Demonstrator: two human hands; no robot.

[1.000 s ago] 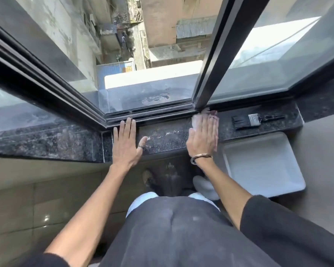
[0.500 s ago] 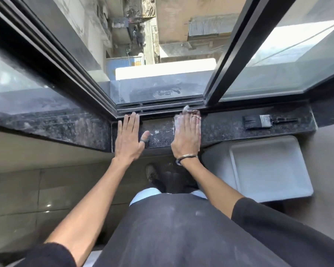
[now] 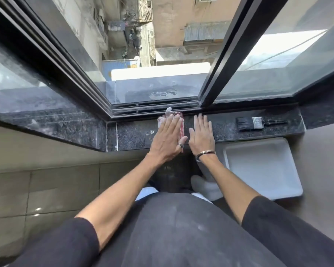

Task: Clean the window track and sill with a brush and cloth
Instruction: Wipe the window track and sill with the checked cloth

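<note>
My left hand [image 3: 167, 139] lies flat on a white cloth with a red edge [image 3: 169, 113] and presses it onto the dark granite sill [image 3: 133, 136]; a corner of the cloth pokes out toward the black window track [image 3: 156, 108]. My right hand [image 3: 201, 137] rests flat on the bare sill just to the right, fingers apart, holding nothing. A black flat brush [image 3: 253, 123] lies on the sill further right, untouched.
A white rectangular tray [image 3: 262, 170] sits below the sill at the right. The sliding window is open in the middle, with a black sash frame [image 3: 216, 74] slanting up to the right. Beyond it is a steep drop to the street.
The cloth was under my right hand before; now it is under my left hand. My right hand has come off it and lies bare on the sill to the right.
</note>
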